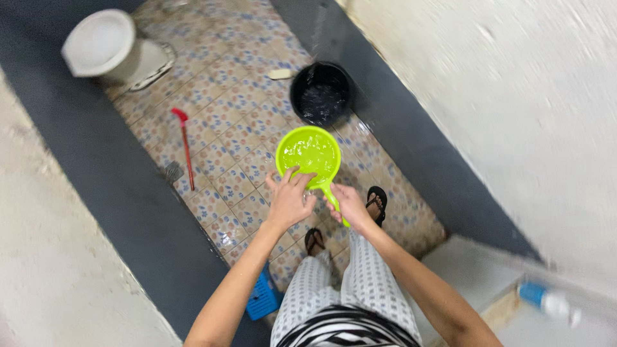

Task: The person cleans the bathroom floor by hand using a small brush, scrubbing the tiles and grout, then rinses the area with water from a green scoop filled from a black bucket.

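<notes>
the lime green dipper [309, 154] is held out over the tiled floor [225, 122], just this side of the black bucket [321, 96], and it has water in the bowl, you can see it glinting. right hand [349, 204] is wrapped shut around the handle, which sticks back toward the person, and left hand [288, 199] sits at the near rim with the fingers [297, 177] spread and reaching over the edge into the bowl. it looks like thin moulded plastic, smooth and glossy, round shallow bowl with one short flat handle, so i'd guess light on its own but front-heavy with water in it, and slippery when wet. the handle is the obvious place to grab, with a second hand under or on the rim to stop it tipping, since the plastic probably flexes a bit. the bucket is round, dark and also holds water. the floor is small patterned tiles, blue and orange flowers, wet looking in spots. there's a white toilet [103, 45] at the far end, a red-handled brush [186, 151] lying on the tiles, a blue stool [262, 297] by the person's leg, and black flip-flops [376, 200] on their feet. walls are rough pale plaster over a dark grey band.
</notes>
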